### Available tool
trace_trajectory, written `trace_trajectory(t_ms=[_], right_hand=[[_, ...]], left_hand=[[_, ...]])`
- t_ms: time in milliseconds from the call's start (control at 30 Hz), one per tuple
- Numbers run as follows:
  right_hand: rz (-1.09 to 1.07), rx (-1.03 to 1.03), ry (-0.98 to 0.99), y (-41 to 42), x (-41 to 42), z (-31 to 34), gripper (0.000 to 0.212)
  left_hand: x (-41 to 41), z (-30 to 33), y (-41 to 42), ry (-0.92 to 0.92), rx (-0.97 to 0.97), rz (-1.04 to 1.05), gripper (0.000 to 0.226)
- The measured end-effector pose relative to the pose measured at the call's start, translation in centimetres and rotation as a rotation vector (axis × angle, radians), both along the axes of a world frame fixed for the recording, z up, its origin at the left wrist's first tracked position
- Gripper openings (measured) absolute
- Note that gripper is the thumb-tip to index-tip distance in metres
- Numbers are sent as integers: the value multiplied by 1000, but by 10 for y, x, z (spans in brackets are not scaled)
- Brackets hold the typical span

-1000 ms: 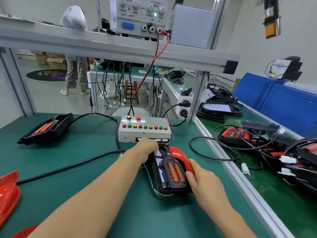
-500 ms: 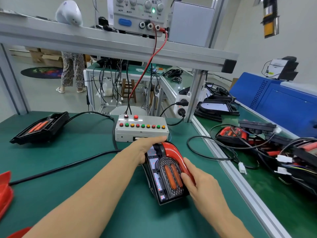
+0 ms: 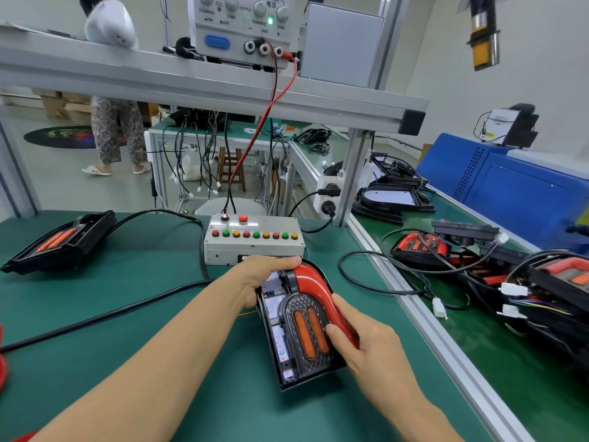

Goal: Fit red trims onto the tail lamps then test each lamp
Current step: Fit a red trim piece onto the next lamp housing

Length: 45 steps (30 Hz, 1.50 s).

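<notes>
A black tail lamp [image 3: 296, 333] with two orange bars lies on the green table in front of me. A curved red trim [image 3: 314, 283] sits along its top and right edge. My left hand [image 3: 258, 275] grips the lamp's upper left corner, its fingers lying over the top of the trim. My right hand [image 3: 360, 338] holds the lamp's right side, thumb and fingers pressed on the lower part of the trim. Small red lights show on the lamp's white left strip.
A grey test box [image 3: 253, 240] with coloured buttons stands just behind the lamp. Another tail lamp [image 3: 60, 240] lies at the far left with a black cable. Several wired lamps [image 3: 510, 275] pile up on the right table. A power supply [image 3: 242, 27] sits on the overhead shelf.
The lamp has tilted up toward me and shifted slightly nearer. My left hand moved onto the top of the trim, and my right hand slid along its right edge.
</notes>
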State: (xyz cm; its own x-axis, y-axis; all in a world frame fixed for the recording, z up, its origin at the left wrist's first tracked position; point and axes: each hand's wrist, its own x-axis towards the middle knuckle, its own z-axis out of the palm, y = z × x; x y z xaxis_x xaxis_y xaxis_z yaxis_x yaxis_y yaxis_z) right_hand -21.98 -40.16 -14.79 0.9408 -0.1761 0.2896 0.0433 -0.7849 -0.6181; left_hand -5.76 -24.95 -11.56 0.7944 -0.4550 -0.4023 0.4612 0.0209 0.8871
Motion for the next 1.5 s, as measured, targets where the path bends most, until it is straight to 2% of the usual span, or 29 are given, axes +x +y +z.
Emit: trace_trajectory(t_ms=[100, 400, 500, 567, 667, 767, 900, 967, 1033, 1233, 1367, 1500], right_hand=[[24, 19, 11, -3, 0, 2, 49], [-26, -168, 23, -3, 1, -1, 51], [-18, -202, 21, -4, 0, -4, 60], [-3, 6, 20, -5, -1, -7, 67], [116, 551, 144, -3, 0, -7, 62], [242, 790, 219, -4, 1, -5, 46], [212, 889, 241, -3, 2, -1, 51], [203, 912, 273, -4, 2, 0, 54], [208, 932, 303, -5, 1, 3, 50], [175, 937, 356, -6, 3, 6, 33], [169, 947, 377, -7, 3, 8, 35], [205, 958, 407, -11, 3, 8, 40]], left_hand=[[0, 0, 1, -14, 5, -15, 29], [0, -1, 4, -50, -27, -29, 21], [-1, -1, 6, -60, -42, -34, 25], [-2, -1, 8, -62, -58, -41, 31], [-3, -1, 11, -63, -85, -59, 39], [-4, 0, 11, -65, -99, -67, 39], [-2, 0, 10, -44, -86, -63, 40], [-1, -1, 10, -18, -74, -54, 33], [0, -1, 10, -2, -63, -45, 27], [1, -2, 9, -12, -58, -69, 33], [1, -3, 10, -10, -54, -56, 36], [0, -2, 8, 9, -45, -21, 24]])
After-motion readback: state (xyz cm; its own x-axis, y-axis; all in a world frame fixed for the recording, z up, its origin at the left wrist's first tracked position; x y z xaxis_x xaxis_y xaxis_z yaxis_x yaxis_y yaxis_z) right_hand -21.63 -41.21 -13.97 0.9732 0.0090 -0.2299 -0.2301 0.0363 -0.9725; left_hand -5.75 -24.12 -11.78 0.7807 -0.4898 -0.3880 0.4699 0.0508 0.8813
